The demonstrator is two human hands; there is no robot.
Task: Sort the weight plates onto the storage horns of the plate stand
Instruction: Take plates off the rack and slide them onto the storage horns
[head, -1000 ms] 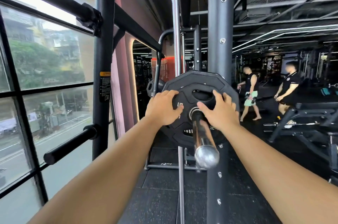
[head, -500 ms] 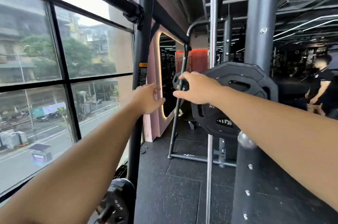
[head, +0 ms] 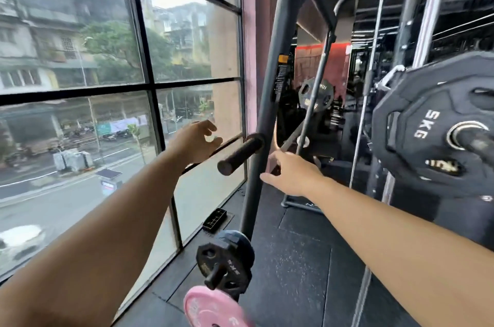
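I see a matt black metal upright with an equally matt horn. Right of the upright, the 5KG plate looks dull rubber; near the upright's foot, the pink plate is glossy and smooth.

Open gap btwn window & upright round bare horn; 5kg plate close at rt, small plates below.

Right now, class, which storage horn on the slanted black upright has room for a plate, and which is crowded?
Free: the bare black cylindrical horn between the left hand and right hand. Crowded: the lower horn, loaded with small black round plates, a pink round plate just beneath.
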